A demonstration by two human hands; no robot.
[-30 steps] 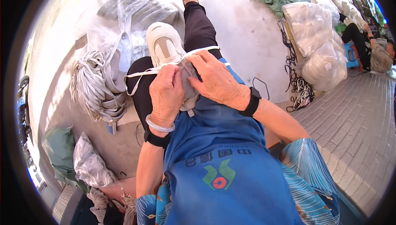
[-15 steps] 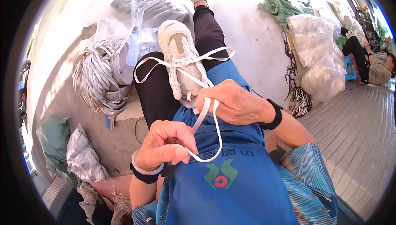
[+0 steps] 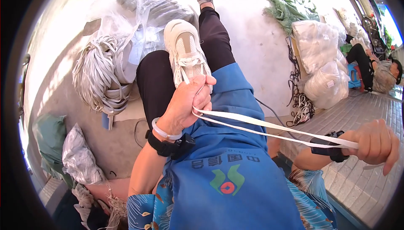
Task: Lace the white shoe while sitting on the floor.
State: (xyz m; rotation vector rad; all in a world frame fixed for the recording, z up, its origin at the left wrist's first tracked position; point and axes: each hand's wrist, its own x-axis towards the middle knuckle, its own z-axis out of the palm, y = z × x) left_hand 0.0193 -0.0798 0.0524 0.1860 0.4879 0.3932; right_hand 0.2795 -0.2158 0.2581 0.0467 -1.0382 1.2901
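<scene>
A white sneaker (image 3: 181, 34) rests on my lap between my thighs, toe pointing away from me. Its tongue area shows laces threaded across; the heel end is hidden behind my left hand. My left hand (image 3: 187, 103) is closed in a fist at the shoe's near end, gripping a white shoelace (image 3: 261, 123). Two strands of that lace run taut from it out to the far right. There my right hand (image 3: 374, 143) is closed around the other end, with a short tail hanging below the fingers. A blue apron (image 3: 219, 145) lies under both strands.
A bundle of grey-white laces (image 3: 99, 74) and clear plastic bags (image 3: 153, 2) lie on the left floor. Plastic-wrapped packs (image 3: 315, 44), dark cords (image 3: 293, 70) and green netting (image 3: 288, 4) are at right. Another person (image 3: 362, 63) sits at far right.
My right hand has swung far out to the right, drawing the loose lace loop into taut strands. My left hand has moved up to the shoe and closed there. The wide loops over the shoe are gone.
</scene>
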